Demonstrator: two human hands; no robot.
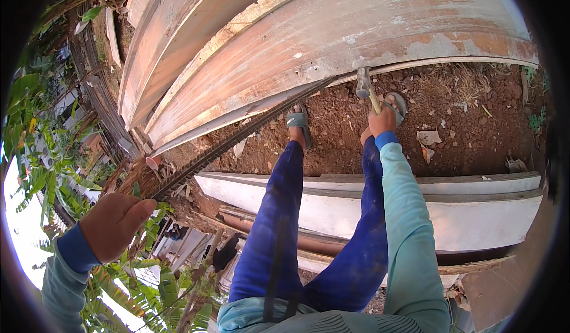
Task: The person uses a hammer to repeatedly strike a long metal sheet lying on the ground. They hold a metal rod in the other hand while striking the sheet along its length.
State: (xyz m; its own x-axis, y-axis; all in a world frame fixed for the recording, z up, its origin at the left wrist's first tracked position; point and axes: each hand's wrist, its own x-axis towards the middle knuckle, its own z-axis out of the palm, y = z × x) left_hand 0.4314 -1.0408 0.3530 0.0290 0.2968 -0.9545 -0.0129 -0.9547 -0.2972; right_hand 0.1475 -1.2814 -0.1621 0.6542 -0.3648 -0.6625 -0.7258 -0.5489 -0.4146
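My left hand (119, 226), at the lower left, is closed around the near end of a long dark ridged bar (237, 136). The bar slants up and to the right, and its far end meets the lower edge of a large weathered board (356, 48). My right hand (382, 121) grips the wooden handle of a hammer (363, 83). The hammer's metal head is close to the board's lower edge, just right of the bar's far end. Whether the head touches the board I cannot tell.
More worn boards (184, 30) lean beside the large one at the upper left. White-faced boards (463, 217) lie behind my sandalled feet. Reddish soil (338, 125) with rubble lies between. Banana plants (41, 178) and scrap timber (98, 77) fill the left side.
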